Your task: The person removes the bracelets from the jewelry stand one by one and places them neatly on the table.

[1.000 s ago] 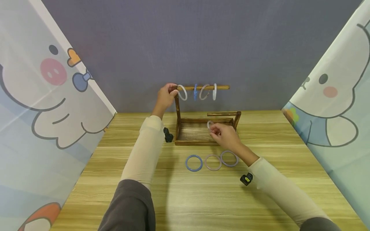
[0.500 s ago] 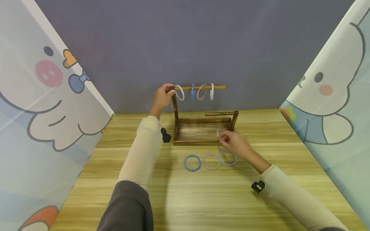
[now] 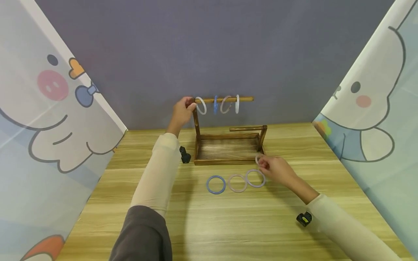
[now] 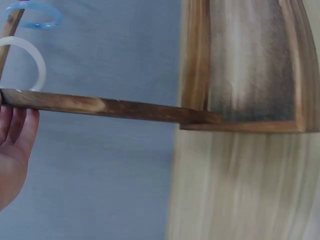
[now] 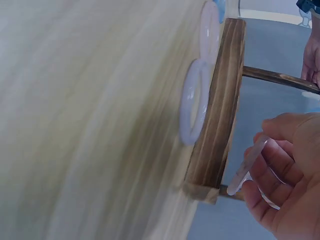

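Observation:
My left hand [image 3: 183, 111] grips the wooden bangle rack [image 3: 196, 123] at the top of its tall post, thumb and fingers around the corner. From the rack's upper bar [image 3: 246, 99] hang a white bangle [image 3: 205, 108], a blue one, a pinkish one and another white one. Between thumb and fingers, my right hand [image 3: 277, 168] holds a pale translucent bangle [image 5: 247, 165], near the front right corner of the rack's tray. In front of the rack lie a blue bangle [image 3: 216, 193], a pale pink bangle [image 3: 237, 191] and a lavender bangle [image 3: 255, 186].
The rack's shorter lower bar [image 3: 245, 128] juts left from a right-hand post, with nothing on it. Two small black devices [image 3: 185, 155] sit near the forearms. A grey wall [image 3: 277, 65] stands behind the wood-grain table [image 3: 228, 224], with cartoon-printed panels at both sides.
My right hand has come away from over the tray, moving right and toward me with the pale bangle. The left hand keeps its grip on the post; the head view has shifted slightly.

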The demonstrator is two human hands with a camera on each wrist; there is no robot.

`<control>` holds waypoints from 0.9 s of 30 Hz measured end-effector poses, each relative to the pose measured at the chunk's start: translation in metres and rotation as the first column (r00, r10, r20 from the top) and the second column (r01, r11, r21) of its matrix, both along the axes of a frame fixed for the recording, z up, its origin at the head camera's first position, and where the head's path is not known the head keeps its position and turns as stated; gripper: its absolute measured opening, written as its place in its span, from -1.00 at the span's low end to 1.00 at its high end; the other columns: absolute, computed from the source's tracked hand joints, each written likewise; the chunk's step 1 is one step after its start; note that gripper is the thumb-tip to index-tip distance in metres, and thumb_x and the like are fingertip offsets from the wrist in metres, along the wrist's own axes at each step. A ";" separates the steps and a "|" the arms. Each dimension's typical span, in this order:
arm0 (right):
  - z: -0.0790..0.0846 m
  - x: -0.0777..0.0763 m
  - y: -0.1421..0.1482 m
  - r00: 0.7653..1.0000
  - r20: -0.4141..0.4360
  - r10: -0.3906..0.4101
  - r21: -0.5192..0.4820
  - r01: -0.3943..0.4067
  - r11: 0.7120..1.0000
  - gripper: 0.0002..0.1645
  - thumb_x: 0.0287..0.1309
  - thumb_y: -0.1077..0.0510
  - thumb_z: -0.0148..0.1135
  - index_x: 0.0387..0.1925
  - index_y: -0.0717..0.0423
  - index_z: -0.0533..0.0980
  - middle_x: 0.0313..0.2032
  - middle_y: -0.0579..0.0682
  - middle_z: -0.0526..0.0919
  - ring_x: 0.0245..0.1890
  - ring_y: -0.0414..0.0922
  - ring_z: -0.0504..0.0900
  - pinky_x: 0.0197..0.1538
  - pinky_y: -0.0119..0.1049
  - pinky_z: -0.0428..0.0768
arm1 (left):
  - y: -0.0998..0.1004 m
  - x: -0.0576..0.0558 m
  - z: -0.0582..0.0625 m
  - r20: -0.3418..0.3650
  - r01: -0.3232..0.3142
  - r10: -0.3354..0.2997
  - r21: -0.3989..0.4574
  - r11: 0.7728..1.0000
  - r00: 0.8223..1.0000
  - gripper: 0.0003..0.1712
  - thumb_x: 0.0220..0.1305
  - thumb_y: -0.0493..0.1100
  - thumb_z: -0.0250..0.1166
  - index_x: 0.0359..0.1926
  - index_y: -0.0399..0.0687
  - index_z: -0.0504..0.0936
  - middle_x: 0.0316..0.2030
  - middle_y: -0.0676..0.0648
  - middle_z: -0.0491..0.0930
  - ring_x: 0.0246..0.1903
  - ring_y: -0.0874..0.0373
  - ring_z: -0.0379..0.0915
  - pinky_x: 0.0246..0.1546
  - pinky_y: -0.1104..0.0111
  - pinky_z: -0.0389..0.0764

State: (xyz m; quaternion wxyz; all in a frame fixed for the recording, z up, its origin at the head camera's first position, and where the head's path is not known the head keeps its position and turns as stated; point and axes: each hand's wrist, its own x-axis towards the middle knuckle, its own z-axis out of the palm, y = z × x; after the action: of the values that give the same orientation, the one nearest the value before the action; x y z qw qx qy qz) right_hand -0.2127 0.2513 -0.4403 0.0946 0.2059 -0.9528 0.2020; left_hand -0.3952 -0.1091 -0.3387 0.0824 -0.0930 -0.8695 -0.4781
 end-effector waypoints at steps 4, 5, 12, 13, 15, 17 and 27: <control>-0.006 0.005 0.009 1.000 0.014 -0.002 0.039 0.001 0.999 -0.87 0.16 0.25 0.44 -0.25 0.17 0.67 -0.48 -0.10 0.70 -0.50 -0.28 0.59 -0.42 -0.36 0.56 | -0.005 -0.001 -0.013 0.030 0.030 -0.029 -0.040 0.999 0.999 -0.49 0.58 0.09 0.07 0.35 -0.09 0.45 0.17 -0.15 0.56 0.16 -0.04 0.49 0.20 0.06 0.53; -0.008 0.006 0.011 1.000 0.023 0.000 0.048 -0.001 0.999 -0.88 0.16 0.25 0.44 -0.25 0.18 0.67 -0.48 -0.10 0.70 -0.50 -0.29 0.58 -0.42 -0.37 0.55 | -0.006 -0.001 -0.017 0.040 0.039 -0.038 -0.037 0.999 0.998 -0.49 0.58 0.09 0.07 0.35 -0.09 0.44 0.17 -0.15 0.56 0.16 -0.04 0.49 0.20 0.06 0.53; -0.015 0.013 0.024 1.000 0.025 0.013 0.097 -0.016 0.995 -0.88 0.14 0.29 0.41 -0.26 0.22 0.66 -0.51 -0.09 0.67 -0.55 -0.32 0.52 -0.47 -0.40 0.51 | -0.007 0.001 -0.036 0.066 0.074 -0.074 0.001 0.997 0.995 -0.49 0.57 0.05 0.11 0.37 -0.09 0.42 0.15 -0.15 0.56 0.16 -0.05 0.49 0.22 0.03 0.52; -0.016 0.013 0.025 1.000 0.023 0.015 0.105 -0.017 0.994 -0.88 0.15 0.29 0.41 -0.25 0.22 0.66 -0.51 -0.09 0.67 -0.54 -0.32 0.51 -0.47 -0.41 0.51 | -0.006 0.002 -0.038 0.066 0.074 -0.074 -0.001 0.997 0.995 -0.49 0.57 0.05 0.11 0.37 -0.10 0.43 0.14 -0.16 0.56 0.15 -0.05 0.49 0.22 0.03 0.51; -0.019 0.015 0.028 0.999 0.035 0.018 0.109 -0.021 0.994 -0.87 0.16 0.30 0.40 -0.23 0.23 0.66 -0.50 -0.09 0.67 -0.55 -0.33 0.50 -0.47 -0.42 0.50 | -0.006 0.002 -0.042 0.065 0.074 -0.073 -0.009 0.997 0.995 -0.51 0.57 0.03 0.12 0.35 -0.11 0.43 0.13 -0.18 0.56 0.14 -0.07 0.49 0.20 0.02 0.52; -0.023 0.016 0.030 0.998 0.061 0.018 0.106 -0.024 0.994 -0.85 0.19 0.29 0.39 -0.19 0.25 0.66 -0.49 -0.10 0.67 -0.55 -0.35 0.48 -0.48 -0.44 0.48 | -0.005 0.002 -0.046 0.070 0.076 -0.074 -0.023 0.997 0.995 -0.52 0.57 0.03 0.12 0.33 -0.11 0.44 0.11 -0.19 0.56 0.12 -0.08 0.49 0.18 0.02 0.52; -0.030 0.020 0.035 0.994 0.099 0.038 0.094 -0.047 0.994 -0.86 0.17 0.29 0.42 -0.22 0.24 0.64 -0.55 -0.16 0.59 -0.62 -0.36 0.34 -0.54 -0.48 0.36 | 0.000 -0.002 -0.057 0.072 0.044 -0.039 -0.072 0.996 0.997 -0.58 0.57 -0.01 0.12 0.27 -0.14 0.46 0.07 -0.21 0.59 0.12 -0.13 0.53 0.19 0.00 0.53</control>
State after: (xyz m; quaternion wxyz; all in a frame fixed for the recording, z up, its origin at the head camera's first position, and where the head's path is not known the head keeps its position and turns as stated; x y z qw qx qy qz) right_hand -0.1922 0.2866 -0.4707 0.0340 0.2206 -0.9603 0.1674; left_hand -0.3970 -0.1090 -0.3956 0.0381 -0.0971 -0.8867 -0.4504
